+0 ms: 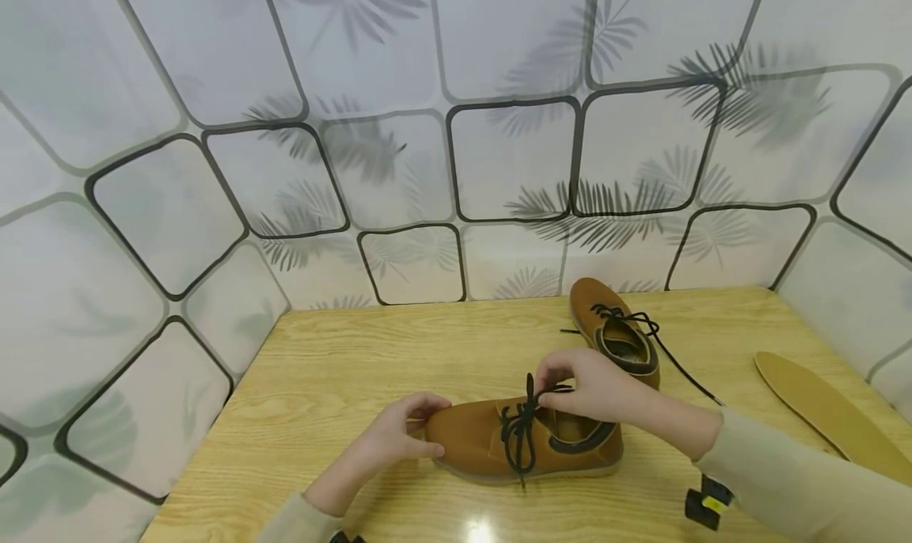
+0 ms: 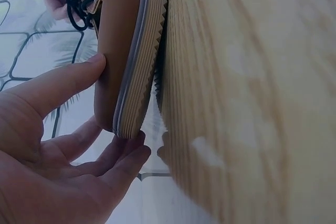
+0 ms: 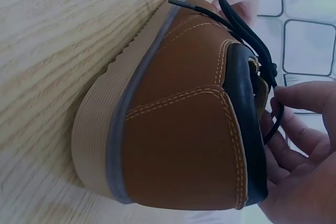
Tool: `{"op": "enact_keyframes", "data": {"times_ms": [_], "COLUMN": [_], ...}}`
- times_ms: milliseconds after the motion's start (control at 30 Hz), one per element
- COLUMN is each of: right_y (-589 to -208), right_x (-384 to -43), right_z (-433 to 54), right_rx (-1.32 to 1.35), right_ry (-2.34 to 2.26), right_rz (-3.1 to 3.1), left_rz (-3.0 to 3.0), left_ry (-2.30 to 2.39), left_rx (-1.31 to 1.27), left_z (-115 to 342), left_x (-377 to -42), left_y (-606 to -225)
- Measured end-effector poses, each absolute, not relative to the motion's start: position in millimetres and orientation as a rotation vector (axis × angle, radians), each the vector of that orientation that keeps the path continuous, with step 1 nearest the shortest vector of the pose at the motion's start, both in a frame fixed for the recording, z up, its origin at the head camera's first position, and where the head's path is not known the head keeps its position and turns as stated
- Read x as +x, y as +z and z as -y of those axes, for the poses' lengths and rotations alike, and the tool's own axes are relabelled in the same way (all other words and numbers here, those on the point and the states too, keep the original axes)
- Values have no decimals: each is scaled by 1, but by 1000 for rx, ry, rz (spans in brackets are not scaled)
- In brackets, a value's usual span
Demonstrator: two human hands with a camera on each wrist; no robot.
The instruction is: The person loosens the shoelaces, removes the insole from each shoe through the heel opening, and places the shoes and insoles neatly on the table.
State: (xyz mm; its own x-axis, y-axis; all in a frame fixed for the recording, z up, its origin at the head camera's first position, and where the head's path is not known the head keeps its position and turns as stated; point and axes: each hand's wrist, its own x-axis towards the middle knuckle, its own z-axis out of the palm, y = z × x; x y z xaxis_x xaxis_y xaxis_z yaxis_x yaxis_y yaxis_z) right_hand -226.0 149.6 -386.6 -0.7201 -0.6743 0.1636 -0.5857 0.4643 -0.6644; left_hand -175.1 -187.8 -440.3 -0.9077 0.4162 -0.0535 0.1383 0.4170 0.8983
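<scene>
On the bench [image 1: 321,385], the left hand [image 1: 399,436] steadies the toe of the near shoe [image 1: 492,440], thumb on the upper and fingers [image 2: 123,153] curled under the sole's front edge. The shoe stands mid-bench, toe pointing left. Over its opening the right hand [image 1: 598,385] pinches the black lace [image 1: 523,424] between thumb and fingertips. Behind that hand stands a second shoe [image 1: 616,333], its lace trailing rightward. An insole [image 1: 826,412] lies at the far right.
</scene>
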Motion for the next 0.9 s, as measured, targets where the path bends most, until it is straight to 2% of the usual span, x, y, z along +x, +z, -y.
{"op": "enact_keyframes", "data": {"times_ms": [333,900], "right_y": [-389,-402], "right_x": [-225,-230], "right_z": [-149,-149], "right_rx": [-1237,-1018], "right_ry": [-1082,-1310], "right_rz": [-2553,-2428], "left_rz": [-2410,-2388], "left_ry": [1529,1506], "left_rx": [427,399], "left_z": [188,189], "left_x": [-173,-173], "left_y": [-441,-439]}}
